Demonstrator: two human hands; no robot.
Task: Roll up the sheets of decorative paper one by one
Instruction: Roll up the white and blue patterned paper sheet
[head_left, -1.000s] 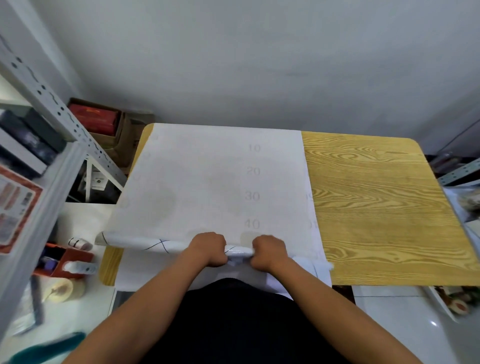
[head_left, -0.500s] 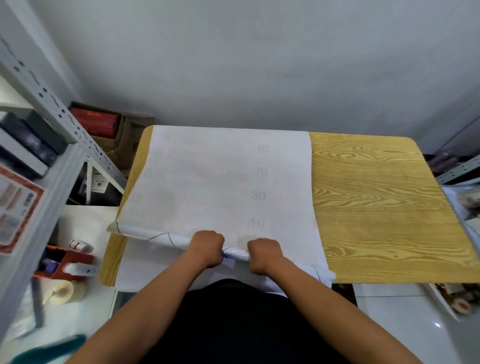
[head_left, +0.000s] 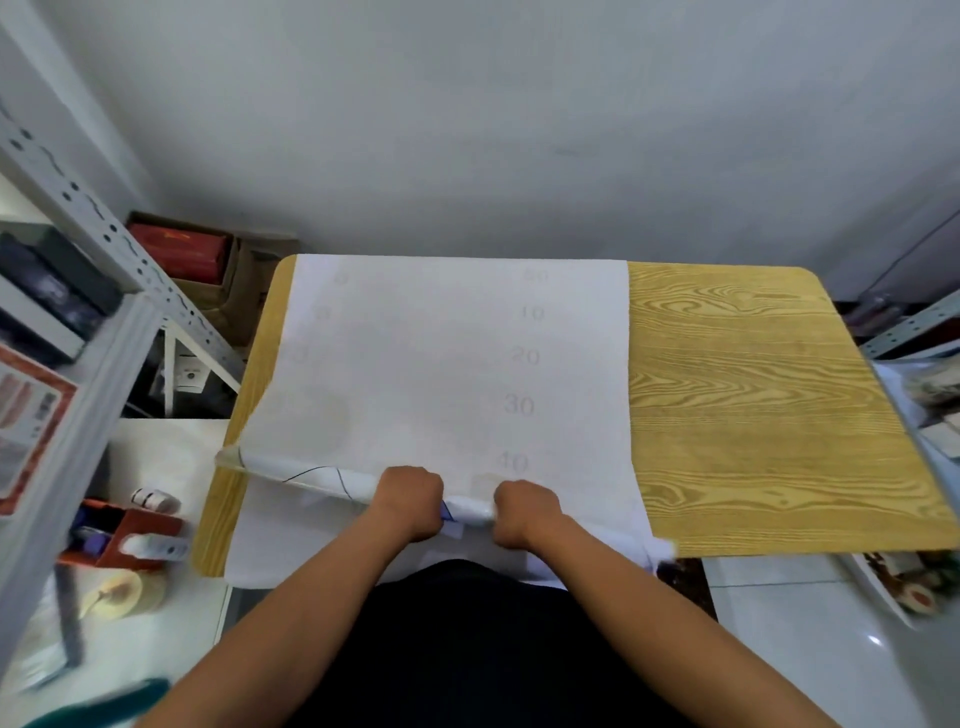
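I have my left hand (head_left: 408, 503) and right hand (head_left: 525, 513) side by side, gripping the paper roll (head_left: 317, 477); next I would roll the sheet (head_left: 447, 364) onward evenly across the table (head_left: 769, 415).

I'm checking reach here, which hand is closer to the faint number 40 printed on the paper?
Right. The right hand grips the rolled paper just below the printed 40, almost under it. The left hand grips the roll further left of the number.

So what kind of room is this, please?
Probably a small storeroom or workroom: a slotted metal shelf rack, a cardboard box on the floor, and tape rolls beside the wooden table.
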